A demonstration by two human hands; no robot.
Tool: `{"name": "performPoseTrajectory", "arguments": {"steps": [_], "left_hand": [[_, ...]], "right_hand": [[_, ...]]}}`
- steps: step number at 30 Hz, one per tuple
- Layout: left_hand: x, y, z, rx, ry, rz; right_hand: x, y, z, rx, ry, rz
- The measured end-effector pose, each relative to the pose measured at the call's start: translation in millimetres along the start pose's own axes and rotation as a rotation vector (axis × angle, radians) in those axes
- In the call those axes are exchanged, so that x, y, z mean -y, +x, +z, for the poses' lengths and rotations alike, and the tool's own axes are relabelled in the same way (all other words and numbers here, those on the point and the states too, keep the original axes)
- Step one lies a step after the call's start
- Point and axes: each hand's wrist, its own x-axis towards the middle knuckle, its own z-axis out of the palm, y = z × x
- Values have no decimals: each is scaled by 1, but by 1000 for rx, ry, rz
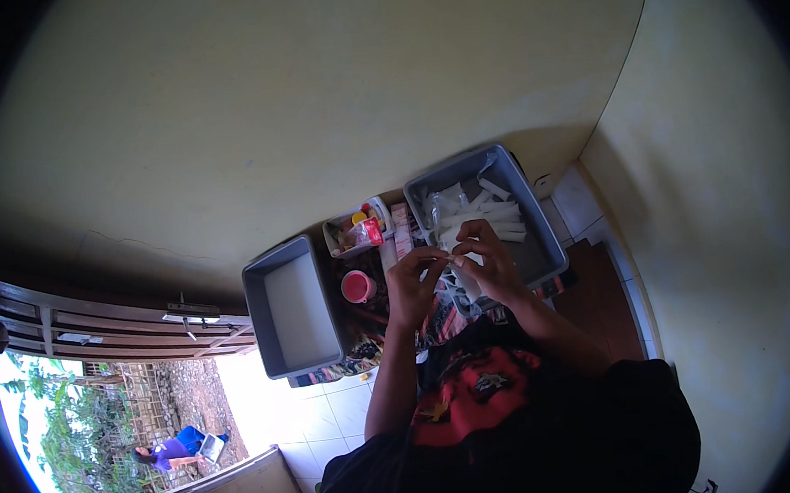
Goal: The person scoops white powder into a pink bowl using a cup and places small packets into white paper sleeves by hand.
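Note:
My left hand [414,282] and my right hand [490,263] meet over the right-hand grey tub [545,236], fingertips pinching a small translucent white piece [467,276], too small to make out clearly. Inside that tub lie several white tube-like packets [503,213] and clear plastic bags [447,202]. Left of my hands stands a pink cup [358,287]. Behind the cup, a white container [334,234] holds a red-and-clear packet [367,234] and a yellow item.
Another grey tub [332,342] with a pale bottom sits at the left end of the patterned cloth-covered surface [366,349]. Plain walls [311,97] surround the back and right. Through an open doorway at lower left, a person [169,453] outside holds a pale flat object.

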Motion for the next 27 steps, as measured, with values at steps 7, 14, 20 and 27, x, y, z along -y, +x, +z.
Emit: {"name": "performPoseTrajectory", "arguments": {"steps": [7, 14, 20, 27], "left_hand": [[6, -2, -9, 40, 66, -39], [10, -5, -9, 45, -448, -233], [29, -10, -2, 8, -797, -374], [33, -12, -4, 37, -815, -392]], "right_hand": [[-7, -3, 4, 22, 76, -41], [1, 1, 5, -8, -136, -100], [15, 7, 5, -13, -102, -112], [20, 7, 5, -17, -166, -272]]}}
